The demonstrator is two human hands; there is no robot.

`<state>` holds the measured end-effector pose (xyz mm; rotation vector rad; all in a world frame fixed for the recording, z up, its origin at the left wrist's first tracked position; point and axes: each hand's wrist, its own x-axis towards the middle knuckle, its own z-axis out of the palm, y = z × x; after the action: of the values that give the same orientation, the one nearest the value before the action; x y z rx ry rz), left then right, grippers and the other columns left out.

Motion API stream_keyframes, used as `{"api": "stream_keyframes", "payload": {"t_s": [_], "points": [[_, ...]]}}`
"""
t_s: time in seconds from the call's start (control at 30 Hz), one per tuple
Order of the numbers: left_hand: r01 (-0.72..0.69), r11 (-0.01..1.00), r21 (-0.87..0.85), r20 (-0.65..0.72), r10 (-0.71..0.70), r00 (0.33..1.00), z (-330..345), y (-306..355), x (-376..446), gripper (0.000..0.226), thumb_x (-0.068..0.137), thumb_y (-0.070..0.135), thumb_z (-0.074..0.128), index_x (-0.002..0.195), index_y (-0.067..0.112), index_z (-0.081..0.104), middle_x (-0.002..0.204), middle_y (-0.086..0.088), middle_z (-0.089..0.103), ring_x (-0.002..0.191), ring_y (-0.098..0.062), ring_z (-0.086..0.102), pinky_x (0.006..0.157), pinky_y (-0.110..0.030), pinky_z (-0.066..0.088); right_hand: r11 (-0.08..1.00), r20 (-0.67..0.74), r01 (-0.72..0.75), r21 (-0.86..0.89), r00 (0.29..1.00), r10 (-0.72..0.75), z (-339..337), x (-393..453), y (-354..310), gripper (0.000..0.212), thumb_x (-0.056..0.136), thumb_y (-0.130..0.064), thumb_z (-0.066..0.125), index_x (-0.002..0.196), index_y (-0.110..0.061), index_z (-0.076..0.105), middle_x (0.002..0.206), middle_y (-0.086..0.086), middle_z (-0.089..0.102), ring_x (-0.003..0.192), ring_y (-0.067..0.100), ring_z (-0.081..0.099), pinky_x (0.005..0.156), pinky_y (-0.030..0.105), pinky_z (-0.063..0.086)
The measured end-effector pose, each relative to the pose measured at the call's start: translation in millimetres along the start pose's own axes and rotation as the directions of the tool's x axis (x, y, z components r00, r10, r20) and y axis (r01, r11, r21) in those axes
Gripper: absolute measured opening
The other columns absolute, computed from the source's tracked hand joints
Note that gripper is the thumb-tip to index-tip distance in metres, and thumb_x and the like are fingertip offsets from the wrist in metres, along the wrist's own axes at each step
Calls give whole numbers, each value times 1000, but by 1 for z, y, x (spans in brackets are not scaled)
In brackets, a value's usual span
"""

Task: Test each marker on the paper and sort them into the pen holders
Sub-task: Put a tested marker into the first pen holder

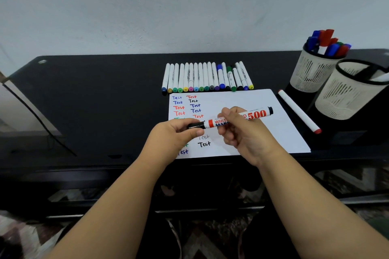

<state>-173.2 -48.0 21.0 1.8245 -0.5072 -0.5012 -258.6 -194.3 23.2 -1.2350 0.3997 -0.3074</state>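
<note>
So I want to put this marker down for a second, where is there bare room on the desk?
The black desk lies bare left of the paper and the marker row. The paper's right half is also unwritten. It is crowded on the right: a red-tipped marker lies beside the two pen holders.

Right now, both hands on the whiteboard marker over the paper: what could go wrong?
1. The left hand grips the black cap while the right hand holds the whiteboard marker; a jerk apart could streak the paper or fingers.
2. The loose red-tipped marker lies near the paper's right edge; a forearm could roll it.
</note>
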Motion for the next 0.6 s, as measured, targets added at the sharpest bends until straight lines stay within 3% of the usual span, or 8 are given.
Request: {"api": "stream_keyframes", "payload": {"t_s": [0.1,0.27,0.4,0.6], "points": [[33,997,-66,22,-32,999,-3,1,0,15,78,25,73,87,36,71,80,20,70,83,0,63,64,-10,47,1000,16,-7,-14,1000,7,-5,0,-3,16,94,-12,51,81,-7,59,55,7,59,45,11,40,43,19,28],[62,990,-127,116,-47,992,-9,4,-1,13,83,23,66,82,35,70,84,11,74,97,-3,63,85,-21,42,1000,10,-21,-6,1000,21,-12,6,-2,14,86,-10,61,73,-10,55,54,6,57,44,10,39,41,17,30],[69,988,-136,93,-57,994,-8,4,1,16,78,23,70,69,35,72,83,11,74,98,-3,61,75,-17,41,998,13,-59,31,998,59,-14,9,1,15,74,-14,67,68,-10,54,52,6,56,42,9,40,40,16,30],[54,993,-102,80,-46,996,-4,1,7,17,80,21,69,71,36,71,80,13,73,95,-1,60,75,-16,41,989,15,-108,101,994,107,-14,16,6,25,88,-6,58,65,-11,50,51,7,53,41,10,39,41,18,28]]}}
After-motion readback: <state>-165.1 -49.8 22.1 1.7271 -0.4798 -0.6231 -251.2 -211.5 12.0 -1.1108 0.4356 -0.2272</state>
